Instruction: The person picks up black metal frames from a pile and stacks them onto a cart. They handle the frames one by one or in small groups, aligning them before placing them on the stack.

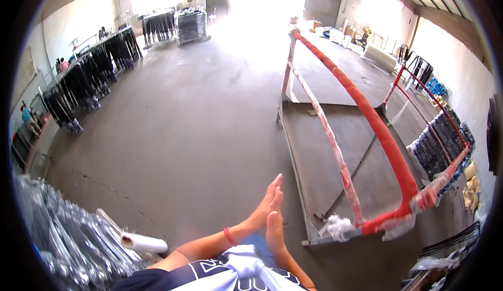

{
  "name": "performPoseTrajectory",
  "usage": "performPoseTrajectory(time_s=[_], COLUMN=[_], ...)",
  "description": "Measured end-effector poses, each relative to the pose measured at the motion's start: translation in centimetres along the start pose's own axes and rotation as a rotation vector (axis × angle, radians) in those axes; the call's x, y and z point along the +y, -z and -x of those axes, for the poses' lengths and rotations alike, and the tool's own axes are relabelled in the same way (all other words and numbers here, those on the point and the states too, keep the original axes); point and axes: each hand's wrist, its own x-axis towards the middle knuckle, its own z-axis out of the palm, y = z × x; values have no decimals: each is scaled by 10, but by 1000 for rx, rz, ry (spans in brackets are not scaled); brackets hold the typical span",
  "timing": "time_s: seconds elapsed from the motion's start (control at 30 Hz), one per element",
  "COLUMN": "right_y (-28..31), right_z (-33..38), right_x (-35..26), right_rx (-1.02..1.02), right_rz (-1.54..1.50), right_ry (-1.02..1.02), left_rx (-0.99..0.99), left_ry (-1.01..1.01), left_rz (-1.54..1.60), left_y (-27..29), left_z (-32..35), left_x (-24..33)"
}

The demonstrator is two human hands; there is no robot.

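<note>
My left hand (266,202) and my right hand (274,232) are raised in front of my chest, palms pressed flat together, fingers straight and pointing up and forward. Neither holds anything. A red band (229,235) circles my left wrist. Both forearms come in from the lower edge over my dark blue and white top (230,272). The nearest thing is the corner of an empty flat metal cart (325,170), just right of my hands, with its red-wrapped top rail (377,128) and a tape-wrapped lower rail (335,155).
Bagged garments on hangers (63,233) and a white roll (144,243) lie at lower left. Racks of dark clothes (84,81) line the left wall, with people beyond them. More dark garments (440,144) hang at the right. A bare concrete floor (183,128) stretches toward the bright doorway.
</note>
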Motion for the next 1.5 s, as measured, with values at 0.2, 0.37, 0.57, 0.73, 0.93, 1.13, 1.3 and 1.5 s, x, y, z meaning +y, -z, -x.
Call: performPoseTrajectory(time_s=[0.2, 0.37, 0.57, 0.73, 0.93, 1.13, 1.3, 1.5], right_y=[3, -11, 0, 27, 65, 132, 159, 106], right_z=[-204, -351, -526, -644, -720, -822, -1010, -1239], right_x=[19, 80, 190, 232, 237, 286, 283, 183], right_rx=[-146, -227, -363, -367, -207, 194, 288, 169], right_rz=[477, 632, 323, 499, 468, 357, 439, 593], right_ry=[224, 319, -261, -329, -464, -585, -204, 588], left_rx=[96, 212, 171, 0, -120, -202, -180, 163], left_ry=[-149, -105, -139, -279, -146, -117, -75, -697], left_rz=[187, 342, 247, 56, 117, -7, -71, -495], left_y=[84, 176, 303, 394, 458, 531, 602, 702], left_z=[-125, -209, -327, -446, -568, -718, -864, -992], left_x=[21, 16, 7, 21, -5, -57, -47, 37])
